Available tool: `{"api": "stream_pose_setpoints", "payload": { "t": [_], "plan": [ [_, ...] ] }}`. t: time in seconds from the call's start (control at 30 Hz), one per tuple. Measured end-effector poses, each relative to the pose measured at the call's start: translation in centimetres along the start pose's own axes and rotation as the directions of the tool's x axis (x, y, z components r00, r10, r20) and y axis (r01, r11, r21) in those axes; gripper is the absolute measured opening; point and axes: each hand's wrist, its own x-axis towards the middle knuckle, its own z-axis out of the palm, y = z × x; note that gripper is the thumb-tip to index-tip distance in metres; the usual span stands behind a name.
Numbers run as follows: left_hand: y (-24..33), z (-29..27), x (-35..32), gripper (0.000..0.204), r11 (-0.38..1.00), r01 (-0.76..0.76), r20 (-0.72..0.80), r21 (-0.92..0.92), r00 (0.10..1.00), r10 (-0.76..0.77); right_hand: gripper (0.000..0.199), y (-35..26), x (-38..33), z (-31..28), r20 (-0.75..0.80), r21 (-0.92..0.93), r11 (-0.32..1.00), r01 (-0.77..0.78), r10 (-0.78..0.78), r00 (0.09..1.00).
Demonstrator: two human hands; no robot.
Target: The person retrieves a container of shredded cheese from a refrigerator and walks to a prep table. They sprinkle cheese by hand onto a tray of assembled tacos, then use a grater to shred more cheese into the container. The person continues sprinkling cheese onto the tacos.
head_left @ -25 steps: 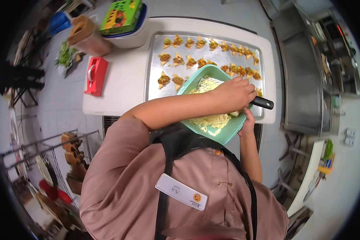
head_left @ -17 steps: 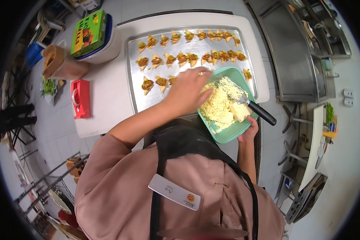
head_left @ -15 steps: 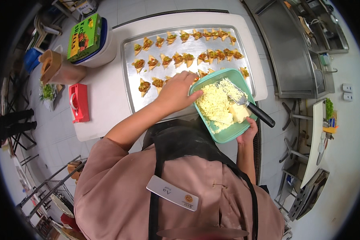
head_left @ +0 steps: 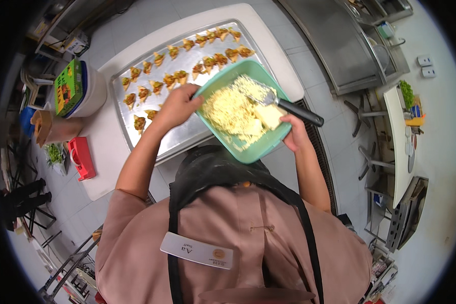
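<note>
Tub [head_left: 261, 148]: smooth green plastic, semi-gloss. Grater blade [head_left: 270, 97]: bright metal; its handle [head_left: 302, 112]: smooth black, plastic or rubber. Cheese shreds [head_left: 222, 111]: rough, matt; cheese block [head_left: 269, 117]: smooth. Baking tray [head_left: 175, 136]: shiny metal. Tabletop [head_left: 269, 48]: matt white, plastic-looking. Tape dispenser [head_left: 85, 158]: glossy red plastic. Shirt [head_left: 213, 210]: matt woven cloth.

Professional-looking kitchen, steel unit [head_left: 327, 45], large baking tray [head_left: 185, 62] of snacks [head_left: 188, 44], tiled floor [head_left: 334, 152]
</note>
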Motion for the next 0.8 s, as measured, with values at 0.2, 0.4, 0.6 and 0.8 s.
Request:
{"api": "stream_pose_setpoints", "payload": {
  "t": [0.2, 0.4, 0.6, 0.8],
  "plan": [
    [8.4, 3.9, 8.1, 0.024, 0.95, -0.093, -0.227, 0.298, 0.96, 0.165, 0.041, -8.7, 2.0, -5.2, 0.038, 0.062, 0.994, 0.09, -0.093, 0.995],
    [11.7, 7.1, 10.0, 0.018, 0.845, -0.321, -0.048, 0.428, 0.926, 0.376, 0.045, -9.3, 1.7, -6.4, 0.034, 0.093, 0.992, 0.09, -0.093, 0.995],
    [12.5, 7.7, 14.2, 0.026, 0.787, -0.283, 0.054, 0.548, 0.951, 0.305, 0.046, -9.8, 3.5, -6.6, 0.052, 0.171, 0.978, 0.12, -0.131, 0.99],
    [11.0, 5.5, 20.1, 0.028, 0.857, -0.273, 0.153, 0.437, 0.962, 0.228, 0.048, -11.0, 7.6, -5.4, -0.032, 0.153, 0.972, 0.178, -0.175, 0.984]
  ]
}}
